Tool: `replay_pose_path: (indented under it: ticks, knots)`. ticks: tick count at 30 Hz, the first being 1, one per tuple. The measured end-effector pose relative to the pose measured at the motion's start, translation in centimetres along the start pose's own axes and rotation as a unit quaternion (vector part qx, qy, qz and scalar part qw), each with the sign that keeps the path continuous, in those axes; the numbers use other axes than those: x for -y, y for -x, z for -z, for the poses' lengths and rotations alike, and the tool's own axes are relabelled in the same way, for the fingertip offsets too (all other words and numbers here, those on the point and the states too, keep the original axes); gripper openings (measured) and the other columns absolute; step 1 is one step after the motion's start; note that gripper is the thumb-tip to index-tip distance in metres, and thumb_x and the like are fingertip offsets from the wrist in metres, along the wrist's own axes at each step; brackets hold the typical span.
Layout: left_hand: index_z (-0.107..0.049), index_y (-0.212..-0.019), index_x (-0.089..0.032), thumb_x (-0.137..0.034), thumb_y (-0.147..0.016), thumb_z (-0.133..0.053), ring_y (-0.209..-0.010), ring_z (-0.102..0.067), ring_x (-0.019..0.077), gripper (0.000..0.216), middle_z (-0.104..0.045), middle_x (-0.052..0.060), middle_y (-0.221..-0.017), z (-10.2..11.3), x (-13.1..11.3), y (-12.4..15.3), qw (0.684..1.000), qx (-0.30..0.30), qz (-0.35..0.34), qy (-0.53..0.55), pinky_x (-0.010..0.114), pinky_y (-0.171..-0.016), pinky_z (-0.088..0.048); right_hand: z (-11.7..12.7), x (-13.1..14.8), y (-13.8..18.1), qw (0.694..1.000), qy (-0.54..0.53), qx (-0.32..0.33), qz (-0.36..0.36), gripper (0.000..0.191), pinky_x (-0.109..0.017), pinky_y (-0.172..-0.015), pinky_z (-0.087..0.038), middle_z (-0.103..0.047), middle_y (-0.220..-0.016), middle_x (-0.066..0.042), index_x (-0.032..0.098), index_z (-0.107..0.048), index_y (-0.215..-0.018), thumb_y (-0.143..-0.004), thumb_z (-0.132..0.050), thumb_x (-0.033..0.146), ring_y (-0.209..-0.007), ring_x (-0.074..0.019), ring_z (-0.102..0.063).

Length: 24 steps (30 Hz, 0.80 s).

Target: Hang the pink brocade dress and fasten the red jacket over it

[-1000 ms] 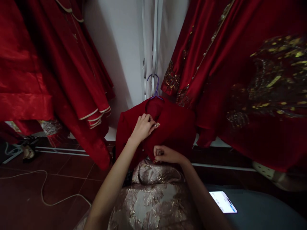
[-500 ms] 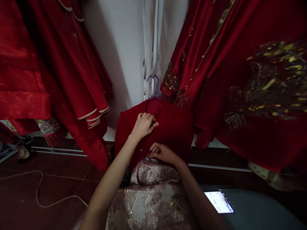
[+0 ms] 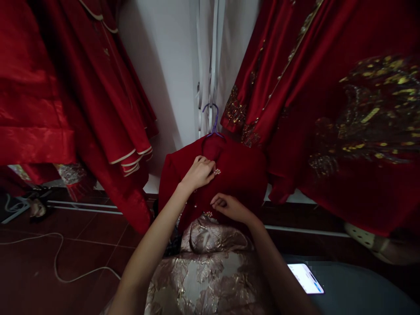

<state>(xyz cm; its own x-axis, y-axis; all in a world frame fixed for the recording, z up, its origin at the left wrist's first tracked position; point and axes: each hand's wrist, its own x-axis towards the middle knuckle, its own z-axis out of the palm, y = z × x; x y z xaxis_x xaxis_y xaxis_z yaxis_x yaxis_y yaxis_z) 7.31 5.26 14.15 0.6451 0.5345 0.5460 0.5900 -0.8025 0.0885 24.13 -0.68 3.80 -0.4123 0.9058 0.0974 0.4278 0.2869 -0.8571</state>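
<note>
A red jacket (image 3: pixel 244 168) is in front of me on a purple hanger (image 3: pixel 215 120). My left hand (image 3: pixel 199 173) is closed on the jacket's front below the collar, its fingertips beside a pearl cluster ornament (image 3: pixel 217 171). Whether those fingers pinch only the cloth or the ornament too is hidden. Lower down and to the right, my right hand (image 3: pixel 232 207) is just off the cloth, fingers curled together; anything held in them is too small to make out. Another pearl ornament (image 3: pixel 208 214) is below it, above the shiny floral cloth (image 3: pixel 200 280) over my lap.
Red garments (image 3: pixel 108 109) hang at the left, and a sequined red garment (image 3: pixel 354 118) hangs at the right. A metal rack pole (image 3: pixel 212 57) stands behind the hanger. A lit phone (image 3: pixel 306 278) lies on a grey surface (image 3: pixel 357 286). A pale cable (image 3: pixel 59 262) crosses the tiled floor.
My right hand has shifted slightly up and right, uncovering more of the lower pearl ornament. My left hand keeps its place at the upper ornament. The whole view has shifted slightly.
</note>
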Motion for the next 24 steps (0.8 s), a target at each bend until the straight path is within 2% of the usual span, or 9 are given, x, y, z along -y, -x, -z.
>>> replay_pose_path:
  ticks: [5,9,11,14,16,18,19,21,24]
  knots:
    - [-0.054,-0.088,-0.02,-0.022,-0.082,-0.047,-0.087,-0.052,0.0198,0.009,-0.059,0.006,-0.08,-0.4,-0.2,0.3,0.999,-0.009,0.007,0.049,0.04,-0.103,-0.023,-0.2,0.4,0.1,1.0,0.001,-0.004,0.002,0.014,-0.029,-0.072,-0.048,-0.065,-0.084,-0.005,0.016,-0.058,-0.086,-0.075,-0.056,0.024,-0.076,-0.0143,-0.06]
    - [-0.054,-0.088,-0.02,-0.02,-0.085,-0.041,-0.083,-0.053,0.0186,0.014,-0.059,0.005,-0.075,-0.5,-0.3,0.4,1.0,-0.021,-0.013,-0.002,0.039,-0.104,-0.023,0.2,1.6,0.2,0.999,-0.012,-0.029,0.012,0.013,-0.029,-0.071,-0.048,-0.065,-0.082,-0.005,0.016,-0.059,-0.084,-0.075,-0.057,0.026,-0.074,-0.014,-0.06]
    - [-0.055,-0.087,-0.02,-0.022,-0.087,-0.039,-0.081,-0.053,0.0179,0.016,-0.06,0.005,-0.074,-0.5,-0.4,0.6,0.998,-0.035,-0.023,-0.044,0.038,-0.104,-0.024,0.9,2.8,-0.2,0.996,-0.041,-0.074,0.03,0.015,-0.029,-0.07,-0.049,-0.064,-0.081,-0.004,0.017,-0.059,-0.084,-0.075,-0.058,0.03,-0.073,-0.0134,-0.059]
    - [-0.056,-0.084,-0.019,-0.027,-0.088,-0.037,-0.077,-0.052,0.0181,0.021,-0.06,0.005,-0.069,-0.6,-0.3,1.2,0.992,-0.06,-0.019,-0.106,0.04,-0.101,-0.026,2.1,5.4,-1.8,0.968,-0.136,-0.206,0.055,0.022,-0.031,-0.068,-0.052,-0.063,-0.084,-0.004,0.019,-0.059,-0.085,-0.073,-0.06,0.036,-0.074,-0.0141,-0.059]
    - [-0.057,-0.083,-0.018,-0.029,-0.088,-0.038,-0.076,-0.053,0.019,0.023,-0.06,0.005,-0.066,-0.7,0.0,1.7,0.985,-0.092,0.02,-0.144,0.042,-0.097,-0.029,2.6,7.4,-3.5,0.929,-0.224,-0.286,0.07,0.027,-0.034,-0.073,-0.052,-0.064,-0.09,-0.005,0.02,-0.058,-0.089,-0.071,-0.061,0.04,-0.081,-0.0163,-0.06]
    - [-0.058,-0.089,-0.016,-0.028,-0.087,-0.038,-0.075,-0.053,0.0201,0.023,-0.061,0.007,-0.068,-0.9,0.3,2.1,0.971,-0.133,0.099,-0.173,0.044,-0.092,-0.031,2.6,9.2,-5.4,0.912,-0.288,-0.283,0.075,0.036,-0.037,-0.085,-0.048,-0.063,-0.102,-0.007,0.021,-0.056,-0.1,-0.072,-0.058,0.045,-0.098,-0.0192,-0.058]
    - [-0.057,-0.096,-0.015,-0.026,-0.086,-0.038,-0.076,-0.054,0.0208,0.024,-0.062,0.009,-0.073,-1.1,0.4,2.2,0.961,-0.153,0.143,-0.182,0.045,-0.091,-0.032,2.4,9.7,-6.2,0.911,-0.284,-0.292,0.062,0.043,-0.038,-0.09,-0.046,-0.061,-0.109,-0.009,0.02,-0.054,-0.106,-0.073,-0.055,0.048,-0.105,-0.0208,-0.055]
    - [-0.05,-0.114,-0.014,-0.019,-0.084,-0.038,-0.085,-0.054,0.0231,0.032,-0.062,0.013,-0.09,-1.3,0.5,2.3,0.938,-0.179,0.222,-0.197,0.046,-0.09,-0.033,2.0,10.2,-7.5,0.914,-0.183,-0.361,0.008,0.062,-0.042,-0.098,-0.037,-0.051,-0.124,-0.015,0.013,-0.046,-0.119,-0.072,-0.054,0.053,-0.12,-0.026,-0.043]
    - [-0.033,-0.131,-0.014,-0.015,-0.077,-0.046,-0.113,-0.043,0.0307,0.056,-0.046,0.019,-0.122,-1.8,0.8,2.4,0.907,-0.185,0.316,-0.209,0.053,-0.096,-0.027,2.0,9.2,-8.1,0.873,0.053,-0.478,-0.08,0.086,-0.049,-0.102,-0.025,-0.034,-0.134,-0.029,-0.001,-0.031,-0.129,-0.071,-0.054,0.057,-0.128,-0.0359,-0.027]
